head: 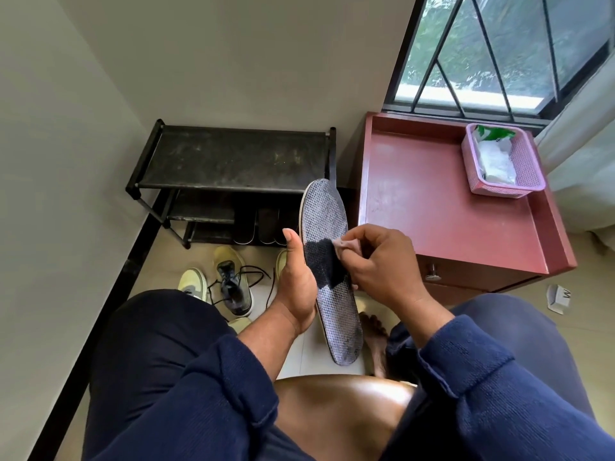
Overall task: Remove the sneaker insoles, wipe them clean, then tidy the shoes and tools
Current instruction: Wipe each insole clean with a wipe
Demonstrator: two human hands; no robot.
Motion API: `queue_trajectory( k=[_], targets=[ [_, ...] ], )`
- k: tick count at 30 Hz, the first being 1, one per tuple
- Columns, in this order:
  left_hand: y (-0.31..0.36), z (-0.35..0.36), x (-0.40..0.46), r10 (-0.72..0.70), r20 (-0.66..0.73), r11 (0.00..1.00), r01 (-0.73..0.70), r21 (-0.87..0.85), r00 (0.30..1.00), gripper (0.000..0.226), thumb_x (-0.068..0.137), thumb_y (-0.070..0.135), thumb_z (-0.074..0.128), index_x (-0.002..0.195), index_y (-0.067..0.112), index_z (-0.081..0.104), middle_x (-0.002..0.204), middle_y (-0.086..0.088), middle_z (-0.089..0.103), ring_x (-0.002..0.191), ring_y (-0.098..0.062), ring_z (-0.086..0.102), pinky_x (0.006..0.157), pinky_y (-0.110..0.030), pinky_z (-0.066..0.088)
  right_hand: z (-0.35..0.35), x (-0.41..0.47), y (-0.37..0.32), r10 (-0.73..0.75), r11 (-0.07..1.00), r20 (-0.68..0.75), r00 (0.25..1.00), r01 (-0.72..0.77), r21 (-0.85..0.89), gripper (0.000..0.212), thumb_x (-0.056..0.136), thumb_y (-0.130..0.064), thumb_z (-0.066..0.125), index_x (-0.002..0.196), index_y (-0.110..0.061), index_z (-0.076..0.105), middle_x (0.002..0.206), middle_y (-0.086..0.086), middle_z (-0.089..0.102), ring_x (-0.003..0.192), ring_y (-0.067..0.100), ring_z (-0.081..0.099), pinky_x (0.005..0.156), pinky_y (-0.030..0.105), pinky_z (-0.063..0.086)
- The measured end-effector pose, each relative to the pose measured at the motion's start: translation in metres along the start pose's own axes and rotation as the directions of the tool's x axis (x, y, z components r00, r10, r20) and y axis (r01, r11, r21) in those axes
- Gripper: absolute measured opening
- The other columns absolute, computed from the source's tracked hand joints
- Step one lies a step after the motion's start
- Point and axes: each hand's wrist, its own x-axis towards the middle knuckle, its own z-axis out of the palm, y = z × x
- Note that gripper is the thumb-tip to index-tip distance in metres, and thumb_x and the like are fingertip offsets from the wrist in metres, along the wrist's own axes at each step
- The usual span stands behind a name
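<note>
Indoors, tiled floor meets black shoe rack beside red cabinet.

Plain off-white walls meeting at a corner. Black skirting along pale tiled floor. Black three-tier rack against the far wall, top shelf dusty. Red rimmed cabinet beside it, under a dark-barred window. Daylight entering; greenery outside.
</note>
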Motion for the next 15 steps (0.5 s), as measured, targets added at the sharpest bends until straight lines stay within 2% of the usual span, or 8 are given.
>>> queue_trajectory(
  k=[2, 4, 8, 9, 11, 13, 14, 15],
  targets=[
    [0.001, 0.001, -0.001, -0.005, 0.041, 0.999, 0.007, -0.052, 0.999, 0.111, 0.08, 0.09, 0.027, 0.137, 0.002, 0.062, 0.139, -0.025, 0.062, 0.134, -0.036, 0.058, 0.118, -0.057, 0.037, 0.003, -0.003, -0.002, -0.029, 1.0, 0.042, 0.999, 0.029, 0.003, 0.007, 0.083, -0.02, 0.08, 0.081, -0.026, 0.077, 0.069, -0.01, 0.072, 0.063, 0.007, 0.068, 0.057, 0.025, 0.057],
    [0.001, 0.001, 0.0, -0.009, 0.074, 0.998, 0.013, -0.053, 0.997, 0.112, 0.076, 0.094, 0.031, 0.138, 0.007, 0.063, 0.141, -0.025, 0.061, 0.134, -0.039, 0.057, 0.117, -0.059, 0.038, 0.001, 0.001, 0.0, -0.013, 1.0, -0.007, 1.0, 0.012, -0.028, 0.008, 0.083, -0.023, 0.08, 0.08, -0.028, 0.076, 0.068, -0.013, 0.072, 0.064, 0.005, 0.067, 0.057, 0.023, 0.056],
    [0.001, 0.0, 0.002, -0.074, 0.182, 0.995, 0.085, -0.055, 0.98, 0.12, 0.067, 0.1, 0.038, 0.144, 0.01, 0.058, 0.138, -0.029, 0.06, 0.112, -0.04, 0.066, 0.092, -0.048, 0.053, -0.007, 0.007, 0.005, 0.036, 0.993, -0.109, 0.993, -0.047, -0.109, 0.008, 0.085, -0.026, 0.079, 0.08, -0.03, 0.075, 0.07, -0.017, 0.071, 0.069, 0.002, 0.068, 0.066, 0.028, 0.061],
    [0.0, -0.001, 0.003, -0.087, 0.194, 0.994, 0.099, -0.053, 0.977, 0.12, 0.067, 0.101, 0.037, 0.143, 0.01, 0.058, 0.138, -0.029, 0.06, 0.111, -0.039, 0.067, 0.092, -0.049, 0.054, -0.007, 0.006, 0.004, 0.028, 0.993, -0.09, 0.996, -0.038, -0.109, 0.007, 0.085, -0.025, 0.079, 0.08, -0.029, 0.076, 0.07, -0.016, 0.072, 0.068, 0.003, 0.069, 0.065, 0.029, 0.061],
    [-0.001, -0.002, 0.001, -0.112, 0.214, 0.991, 0.125, -0.05, 0.97, 0.119, 0.07, 0.101, 0.029, 0.142, 0.011, 0.059, 0.143, -0.027, 0.058, 0.126, -0.043, 0.06, 0.107, -0.061, 0.045, -0.004, -0.001, -0.001, -0.006, 0.998, 0.016, 1.0, 0.007, -0.062, 0.006, 0.085, -0.022, 0.079, 0.083, -0.027, 0.077, 0.07, -0.012, 0.072, 0.066, 0.006, 0.069, 0.062, 0.03, 0.061],
    [0.0, -0.001, 0.0, -0.144, 0.22, 0.987, 0.155, -0.032, 0.965, 0.116, 0.075, 0.096, 0.019, 0.141, 0.011, 0.061, 0.142, -0.026, 0.059, 0.131, -0.042, 0.057, 0.114, -0.063, 0.039, -0.001, -0.006, -0.004, -0.064, 0.997, 0.112, 0.992, 0.068, -0.031, 0.009, 0.084, -0.018, 0.079, 0.083, -0.026, 0.077, 0.069, -0.01, 0.072, 0.063, 0.008, 0.068, 0.059, 0.028, 0.059],
    [0.001, 0.0, -0.001, -0.167, 0.236, 0.984, 0.176, -0.017, 0.957, 0.115, 0.076, 0.094, 0.015, 0.141, 0.011, 0.061, 0.137, -0.025, 0.063, 0.124, -0.041, 0.063, 0.109, -0.06, 0.045, -0.001, -0.004, -0.003, -0.076, 0.996, 0.109, 0.991, 0.082, -0.046, 0.009, 0.084, -0.018, 0.078, 0.083, -0.027, 0.077, 0.069, -0.011, 0.071, 0.063, 0.007, 0.067, 0.059, 0.025, 0.057],
    [0.002, 0.001, -0.001, -0.197, 0.259, 0.979, 0.204, 0.001, 0.946, 0.115, 0.075, 0.093, 0.014, 0.143, 0.011, 0.058, 0.128, -0.023, 0.067, 0.111, -0.039, 0.069, 0.096, -0.055, 0.055, -0.003, 0.0, -0.001, -0.067, 0.995, 0.075, 0.995, 0.072, -0.07, 0.008, 0.085, -0.019, 0.078, 0.083, -0.027, 0.077, 0.069, -0.012, 0.071, 0.063, 0.005, 0.067, 0.059, 0.022, 0.056]
  ],
)
